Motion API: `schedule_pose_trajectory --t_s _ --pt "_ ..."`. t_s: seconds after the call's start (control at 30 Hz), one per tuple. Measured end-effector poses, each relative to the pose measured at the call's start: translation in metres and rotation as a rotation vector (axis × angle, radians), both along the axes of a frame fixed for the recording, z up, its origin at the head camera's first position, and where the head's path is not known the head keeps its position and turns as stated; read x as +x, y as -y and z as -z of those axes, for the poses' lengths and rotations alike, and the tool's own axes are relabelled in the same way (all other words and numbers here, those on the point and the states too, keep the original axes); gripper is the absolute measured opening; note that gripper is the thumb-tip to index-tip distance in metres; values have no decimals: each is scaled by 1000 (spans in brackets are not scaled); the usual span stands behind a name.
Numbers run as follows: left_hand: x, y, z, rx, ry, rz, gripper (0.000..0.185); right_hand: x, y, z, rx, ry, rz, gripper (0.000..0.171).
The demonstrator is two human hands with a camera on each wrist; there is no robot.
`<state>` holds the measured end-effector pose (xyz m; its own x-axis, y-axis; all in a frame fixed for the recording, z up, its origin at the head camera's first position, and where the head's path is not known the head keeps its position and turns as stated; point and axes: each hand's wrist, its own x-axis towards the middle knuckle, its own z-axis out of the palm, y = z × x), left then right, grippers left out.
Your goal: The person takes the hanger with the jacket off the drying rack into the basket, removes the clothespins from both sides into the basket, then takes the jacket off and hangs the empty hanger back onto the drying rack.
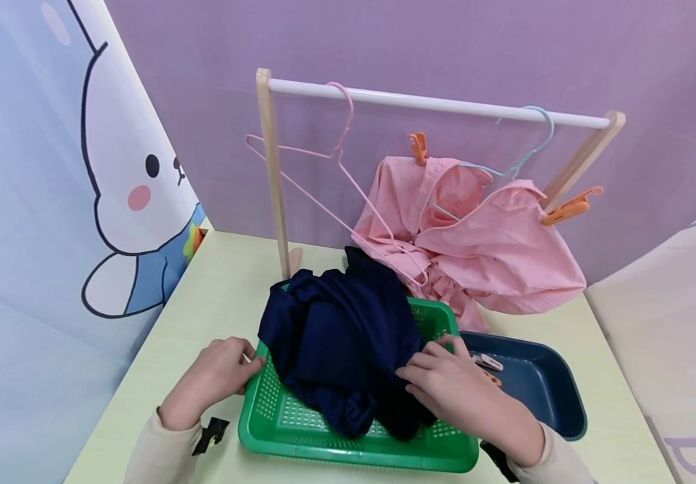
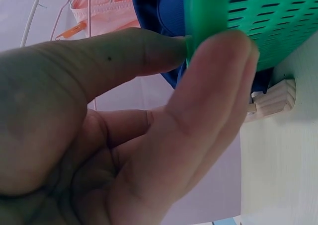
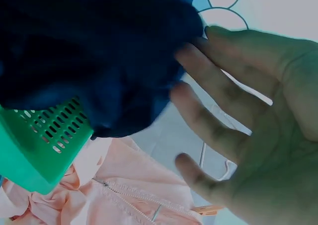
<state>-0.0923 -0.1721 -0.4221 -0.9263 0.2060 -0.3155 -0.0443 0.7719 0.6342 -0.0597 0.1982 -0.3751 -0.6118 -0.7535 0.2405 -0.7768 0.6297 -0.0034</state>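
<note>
A navy garment (image 1: 342,336) lies bunched in a green plastic basket (image 1: 348,454) and spills over its far edge. At the basket's left rim, my left hand (image 1: 218,373) pinches the edge between thumb and fingers; the left wrist view shows the thumb (image 2: 149,51) on one side and the fingers on the other. My right hand (image 1: 453,383) is over the basket's right side, fingers spread. In the right wrist view its fingertips (image 3: 186,93) are right at the navy cloth (image 3: 109,61), with nothing gripped.
Behind the basket stands a rack with a white rail (image 1: 439,104). On it hang an unfilled pink hanger (image 1: 340,151) and a pink zip jacket (image 1: 475,249) with orange clips (image 1: 566,210). A dark blue tray (image 1: 541,376) holding clips stands at the right.
</note>
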Motion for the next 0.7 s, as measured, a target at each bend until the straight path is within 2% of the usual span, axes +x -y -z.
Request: schedule_pose_trajectory --t_s 0.17,0.3,0.4,0.57,0.7 --pt "0 0 1 5 -8 6 15 -2 -2 -1 49 90 17 25" --pt "0 1 1 6 -9 6 15 -17 -8 1 19 125 67 23" --pt "-1 1 1 3 -9 3 15 -39 -12 3 -11 124 154 20" --pt "-1 1 3 4 2 -3 15 -88 -16 10 -62 145 346 13" --pt "-1 1 4 11 -7 -3 15 -123 -13 15 -93 220 412 17"
